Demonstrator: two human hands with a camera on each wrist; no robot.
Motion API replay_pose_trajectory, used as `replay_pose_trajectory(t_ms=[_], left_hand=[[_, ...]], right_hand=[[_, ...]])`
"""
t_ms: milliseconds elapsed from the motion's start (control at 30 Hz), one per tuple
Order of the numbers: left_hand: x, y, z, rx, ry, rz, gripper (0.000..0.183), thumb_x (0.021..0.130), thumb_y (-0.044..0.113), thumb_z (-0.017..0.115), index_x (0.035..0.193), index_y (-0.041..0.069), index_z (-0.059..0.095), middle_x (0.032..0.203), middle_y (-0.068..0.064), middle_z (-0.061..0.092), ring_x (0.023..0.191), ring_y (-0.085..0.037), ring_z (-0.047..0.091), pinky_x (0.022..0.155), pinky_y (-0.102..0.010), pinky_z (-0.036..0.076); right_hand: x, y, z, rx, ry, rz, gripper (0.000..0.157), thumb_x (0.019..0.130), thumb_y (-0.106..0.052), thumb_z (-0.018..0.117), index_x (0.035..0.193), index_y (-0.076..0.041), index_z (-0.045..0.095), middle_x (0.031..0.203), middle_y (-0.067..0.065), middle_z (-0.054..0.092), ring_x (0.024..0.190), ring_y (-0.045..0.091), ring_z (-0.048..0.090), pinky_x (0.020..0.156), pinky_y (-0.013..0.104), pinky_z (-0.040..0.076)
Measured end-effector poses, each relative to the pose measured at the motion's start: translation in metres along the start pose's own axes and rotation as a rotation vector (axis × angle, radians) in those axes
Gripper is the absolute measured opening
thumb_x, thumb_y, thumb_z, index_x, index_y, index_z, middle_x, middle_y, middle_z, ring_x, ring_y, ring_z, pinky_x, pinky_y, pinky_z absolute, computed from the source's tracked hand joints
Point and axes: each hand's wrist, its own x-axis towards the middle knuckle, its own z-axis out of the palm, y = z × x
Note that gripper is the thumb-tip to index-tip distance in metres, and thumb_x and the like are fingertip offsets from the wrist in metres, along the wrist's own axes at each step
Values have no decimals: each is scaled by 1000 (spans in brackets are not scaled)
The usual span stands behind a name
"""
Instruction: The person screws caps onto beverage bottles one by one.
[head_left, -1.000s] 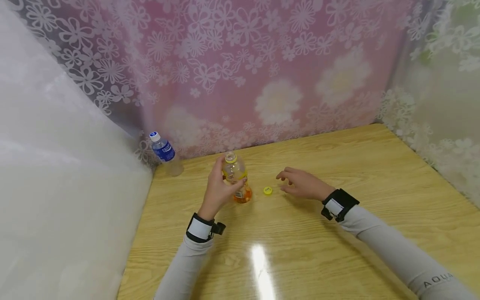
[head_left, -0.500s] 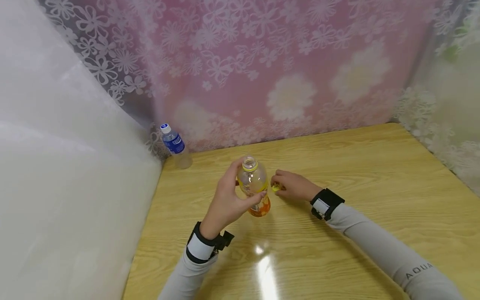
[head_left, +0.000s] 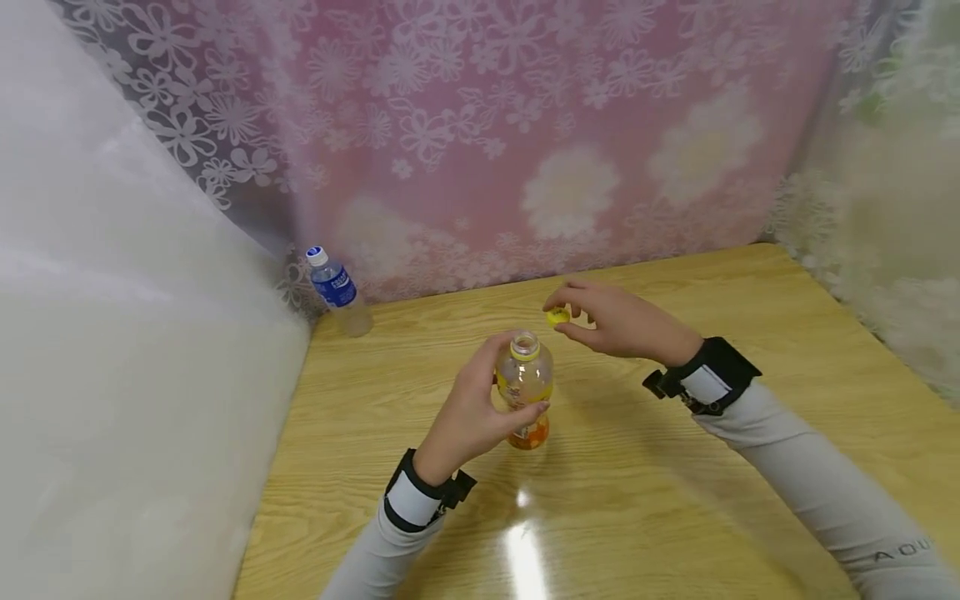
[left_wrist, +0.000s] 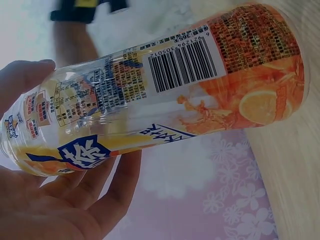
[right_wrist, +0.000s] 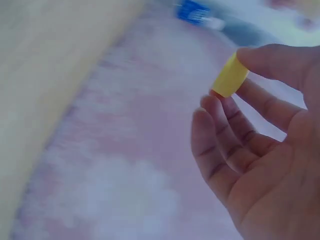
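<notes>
The clear, orange-printed bottle point(head_left: 528, 381) is uncapped and roughly upright, a yellow cap point(head_left: 557, 317) held near it.

Glossy clear plastic bottle point(head_left: 527, 385); smooth plastic cap point(head_left: 558, 317); glossy wood-grain table point(head_left: 360, 408).

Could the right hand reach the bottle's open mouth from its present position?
Probably yes: the right hand, pinching the yellow cap, is nearby, nothing visible blocks the way, and the left hand holds the bottle with its mouth uncovered.

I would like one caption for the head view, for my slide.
Left hand holds an uncapped drink bottle while the right hand pinches a yellow bottle cap nearby.
</notes>
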Motion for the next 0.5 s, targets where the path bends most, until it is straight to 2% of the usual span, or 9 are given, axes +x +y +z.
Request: replay_pose_trajectory(t_ms=[100, 233, 400, 500], left_hand=[[3, -3, 5, -1, -15, -1, 82, 83, 24, 86, 151, 22, 39, 138, 2, 53, 118, -14, 58, 87, -34, 57], [6, -6, 13, 19, -35, -5, 83, 84, 26, 85, 152, 21, 38, 139, 1, 54, 118, -15, 59, 90, -34, 56], [11, -5, 19, 36, -55, -2, 83, 84, 28, 84, 152, 20, 37, 140, 2, 53, 121, -15, 58, 94, -34, 55], [14, -2, 22, 40, -54, 8, 83, 85, 28, 84, 152, 20, 37, 140, 2, 53, 122, -13, 57, 94, -33, 54]], right_hand=[[-5, -19, -26, 27, 24, -60, 28, 100, -18, 67, 128, -16, 65, 116, 0, 55, 84, 12, 55, 73, 32, 52], [-13, -40, -48, 2, 72, -155, 31, 99, -16, 67, 130, -18, 65, 116, -2, 57, 83, 8, 54, 72, 29, 52], [-20, -58, -58, -44, 103, -271, 31, 98, -13, 68, 129, -15, 65, 117, 0, 56, 80, 6, 53, 68, 26, 51], [-22, -63, -57, -38, 101, -307, 29, 97, -11, 69, 126, -13, 66, 117, 1, 55, 80, 5, 52, 67, 25, 51]])
